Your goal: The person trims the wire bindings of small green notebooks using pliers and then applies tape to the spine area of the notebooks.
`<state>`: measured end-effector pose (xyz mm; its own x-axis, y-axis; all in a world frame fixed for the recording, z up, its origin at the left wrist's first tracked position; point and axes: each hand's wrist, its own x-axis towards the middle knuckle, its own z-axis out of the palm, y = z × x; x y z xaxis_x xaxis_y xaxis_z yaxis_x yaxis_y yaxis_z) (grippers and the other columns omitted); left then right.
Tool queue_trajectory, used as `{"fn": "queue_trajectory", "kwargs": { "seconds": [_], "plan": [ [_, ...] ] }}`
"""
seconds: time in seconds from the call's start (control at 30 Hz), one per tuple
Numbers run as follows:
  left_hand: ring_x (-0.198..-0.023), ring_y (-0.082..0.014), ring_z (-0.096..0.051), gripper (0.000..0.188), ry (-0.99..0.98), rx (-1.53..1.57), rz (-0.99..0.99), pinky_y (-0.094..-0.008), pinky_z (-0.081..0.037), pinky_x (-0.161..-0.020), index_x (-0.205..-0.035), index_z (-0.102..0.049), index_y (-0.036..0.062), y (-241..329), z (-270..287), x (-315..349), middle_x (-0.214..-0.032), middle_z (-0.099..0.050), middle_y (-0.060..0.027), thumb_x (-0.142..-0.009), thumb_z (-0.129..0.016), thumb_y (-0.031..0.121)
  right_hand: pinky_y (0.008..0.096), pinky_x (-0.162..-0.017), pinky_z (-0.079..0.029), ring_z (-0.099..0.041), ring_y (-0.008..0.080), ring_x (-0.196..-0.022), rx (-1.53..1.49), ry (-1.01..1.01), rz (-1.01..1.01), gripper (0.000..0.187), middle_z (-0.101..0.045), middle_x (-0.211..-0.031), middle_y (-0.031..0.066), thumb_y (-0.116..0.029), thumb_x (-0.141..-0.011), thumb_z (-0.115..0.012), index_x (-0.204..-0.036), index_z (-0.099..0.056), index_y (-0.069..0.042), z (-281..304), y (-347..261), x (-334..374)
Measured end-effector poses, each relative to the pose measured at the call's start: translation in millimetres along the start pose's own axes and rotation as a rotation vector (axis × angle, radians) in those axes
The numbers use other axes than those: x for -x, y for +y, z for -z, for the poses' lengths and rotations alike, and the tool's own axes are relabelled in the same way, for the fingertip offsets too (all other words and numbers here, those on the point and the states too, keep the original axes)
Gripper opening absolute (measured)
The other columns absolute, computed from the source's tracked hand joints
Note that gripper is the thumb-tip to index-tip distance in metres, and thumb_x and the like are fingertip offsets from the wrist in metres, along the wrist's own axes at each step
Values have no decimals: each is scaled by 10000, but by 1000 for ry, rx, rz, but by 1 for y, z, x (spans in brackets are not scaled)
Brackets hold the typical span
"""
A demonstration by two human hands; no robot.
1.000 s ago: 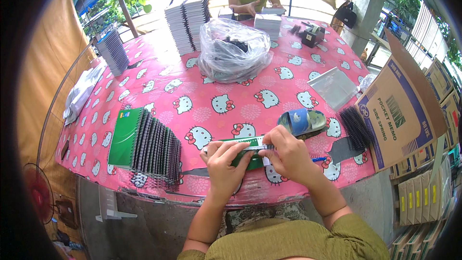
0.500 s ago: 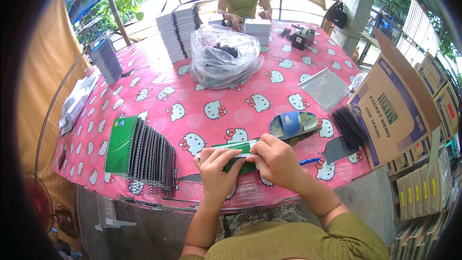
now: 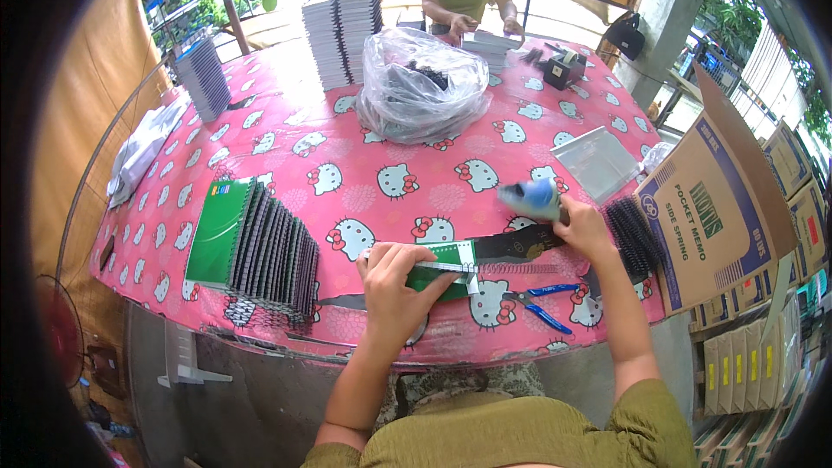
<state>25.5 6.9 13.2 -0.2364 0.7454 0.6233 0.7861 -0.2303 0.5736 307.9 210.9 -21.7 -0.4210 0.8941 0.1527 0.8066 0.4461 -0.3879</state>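
My left hand [image 3: 396,284] closes on a small green-covered notebook [image 3: 449,253] near the table's front edge, thumb below and fingers on top. A thin spiral coil [image 3: 520,269] runs through the notebook's edge and sticks out far to the right. My right hand [image 3: 584,227] grips one end of a blue slide sandal [image 3: 530,199], raised and tilted, blurred by motion. Under it lies a dark flat patch [image 3: 520,244]. Blue-handled cutting pliers [image 3: 546,308] rest with handles spread, below the coil.
Stacked spiral notebooks [image 3: 260,251] stand at the left. Black coils [image 3: 634,238] lean by a cardboard box [image 3: 711,208] on the right. A plastic bag of coils [image 3: 422,91], book stacks [image 3: 342,39] and a clear plastic sheet [image 3: 596,163] lie farther back. Opposite, a person handles notebooks [image 3: 490,48].
My right hand has left the notebook and lifted the sandal off the table. The pliers and long coil end now show fully. My left hand keeps its hold.
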Motion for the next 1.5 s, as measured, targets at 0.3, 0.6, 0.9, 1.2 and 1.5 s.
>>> {"fn": "queue_trajectory", "kwargs": {
  "seconds": [0.3,0.6,0.9,1.2,1.5],
  "plan": [
    [-904,-207,-593,566,-36,71,134,-386,-361,-871,-1085,-599,112,2,5,-2,-853,-667,4,-599,-870,218,320,-813,-507,-640,199,-862,-689,-317,482,340,-670,-961,58,-57,-746,-703,-1071,-610,-17,14,-106,3],
    [-973,-242,-623,588,11,123,72,-368,-481,-849,-1137,-601,87,-3,13,-3,-1053,-652,-96,-617,-864,164,300,-741,-511,-639,154,-823,-533,-242,392,354,-669,-886,63,-98,-701,-752,-1021,-630,-7,-5,-112,-20],
    [-1001,-141,-597,408,253,815,438,-270,-511,-882,-1156,-562,-14,-37,8,28,-1088,-603,-85,-785,-698,-116,325,-661,-487,-615,149,-727,-864,-306,386,281,-639,-780,78,-44,-659,-713,-916,-604,-13,-9,-152,-21],
    [-908,-131,-640,342,229,767,466,-254,-538,-788,-1143,-657,-29,-54,15,37,-1034,-664,-94,-809,-685,-100,319,-698,-491,-625,221,-755,-806,-370,503,351,-644,-833,146,-39,-606,-688,-940,-584,-6,-14,-174,-28],
    [-966,-183,-655,282,171,1015,278,-307,-549,-861,-1057,-630,-51,-57,9,23,-1027,-676,-131,-791,-697,-115,490,-824,-482,-567,394,-1045,169,152,-3,349,-595,-1042,175,-91,-716,-668,-1031,-524,-47,-34,-27,-11]
  ]
}}
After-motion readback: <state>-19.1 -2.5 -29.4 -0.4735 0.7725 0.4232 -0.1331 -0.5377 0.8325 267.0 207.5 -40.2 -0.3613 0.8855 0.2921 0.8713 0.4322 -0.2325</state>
